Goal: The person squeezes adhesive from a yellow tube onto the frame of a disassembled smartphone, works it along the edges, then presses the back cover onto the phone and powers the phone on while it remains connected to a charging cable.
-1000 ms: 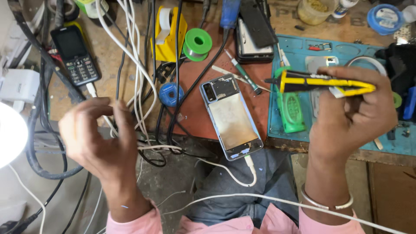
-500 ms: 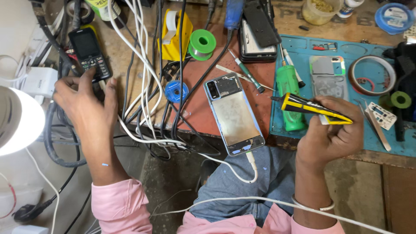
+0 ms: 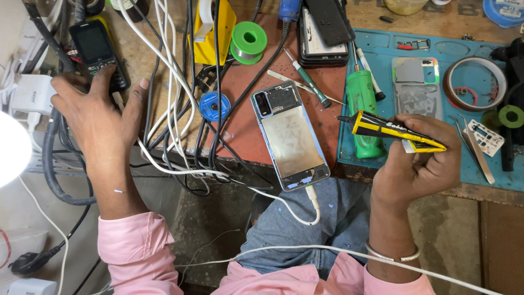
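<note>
light: bright, even daylight | glare: lamp (image 3: pixel 10 147) blown out white just left of my left hand (image 3: pixel 101 117) | focus: sharp, soft shadows

Wooden bench (image 3: pixel 164 65); blue mat (image 3: pixel 469 49); opened phone (image 3: pixel 290 134); cables (image 3: pixel 169 109).

Open red mat (image 3: pixel 245 128) just left of the opened phone (image 3: pixel 290 135), bare but for a small blue reel (image 3: pixel 214 106); passage from the left barred by a sheaf of white and black cables (image 3: pixel 174 98) draped over the worktop (image 3: pixel 464 22) edge; left hand (image 3: pixel 101 117) hemmed between those cables, the black keypad phone (image 3: pixel 95 49) and a white adapter (image 3: pixel 31 94); right of the opened phone, crowded by a green bottle (image 3: pixel 363 101), screwdrivers (image 3: pixel 308 83) and the yellow tube (image 3: pixel 396 131) in the right hand (image 3: pixel 417 164); blue mat (image 3: pixel 376 41) cluttered with a back cover (image 3: pixel 415 87), tape roll (image 3: pixel 474 82), tweezers (image 3: pixel 477 147); clear space below the edge, over the knees.
</note>
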A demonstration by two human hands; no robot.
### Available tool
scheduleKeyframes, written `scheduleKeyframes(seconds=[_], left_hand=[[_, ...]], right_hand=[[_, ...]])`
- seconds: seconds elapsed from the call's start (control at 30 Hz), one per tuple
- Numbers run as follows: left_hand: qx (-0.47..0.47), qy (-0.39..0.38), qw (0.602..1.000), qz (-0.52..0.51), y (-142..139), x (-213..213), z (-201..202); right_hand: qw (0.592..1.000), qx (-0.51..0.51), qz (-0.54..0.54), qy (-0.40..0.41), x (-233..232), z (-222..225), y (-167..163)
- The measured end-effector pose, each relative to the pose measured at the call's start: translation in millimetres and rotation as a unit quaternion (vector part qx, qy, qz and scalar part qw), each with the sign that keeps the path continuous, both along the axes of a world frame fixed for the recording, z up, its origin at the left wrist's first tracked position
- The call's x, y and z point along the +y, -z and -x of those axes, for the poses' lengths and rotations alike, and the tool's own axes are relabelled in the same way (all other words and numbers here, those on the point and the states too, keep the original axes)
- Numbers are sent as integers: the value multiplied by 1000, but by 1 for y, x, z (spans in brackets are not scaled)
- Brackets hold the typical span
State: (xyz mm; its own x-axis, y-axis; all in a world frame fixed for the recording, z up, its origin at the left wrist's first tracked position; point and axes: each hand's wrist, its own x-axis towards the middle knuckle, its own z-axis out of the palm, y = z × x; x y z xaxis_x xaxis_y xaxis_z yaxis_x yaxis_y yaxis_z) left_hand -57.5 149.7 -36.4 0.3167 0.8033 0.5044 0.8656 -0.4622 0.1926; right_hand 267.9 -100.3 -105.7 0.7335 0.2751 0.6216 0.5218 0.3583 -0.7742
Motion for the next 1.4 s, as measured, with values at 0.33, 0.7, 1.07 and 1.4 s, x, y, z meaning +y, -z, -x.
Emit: scheduleKeyframes(seconds=[0.33,0.7,1.07,1.4], left_hand=[[35,-12,999,-31,19,-29,33],[33,-34,999,-9,26,-75,61],[25,-36,999,7,14,-72,54],[26,-40,999,9,14,-57,47]], right_hand=[[1000,9,-4,-6,-42,35,12],[1000,20,0,-1,-82,63,25],[1000,5,16,7,-77,60,14],[1000,-1,7,-15,-67,49,15]])
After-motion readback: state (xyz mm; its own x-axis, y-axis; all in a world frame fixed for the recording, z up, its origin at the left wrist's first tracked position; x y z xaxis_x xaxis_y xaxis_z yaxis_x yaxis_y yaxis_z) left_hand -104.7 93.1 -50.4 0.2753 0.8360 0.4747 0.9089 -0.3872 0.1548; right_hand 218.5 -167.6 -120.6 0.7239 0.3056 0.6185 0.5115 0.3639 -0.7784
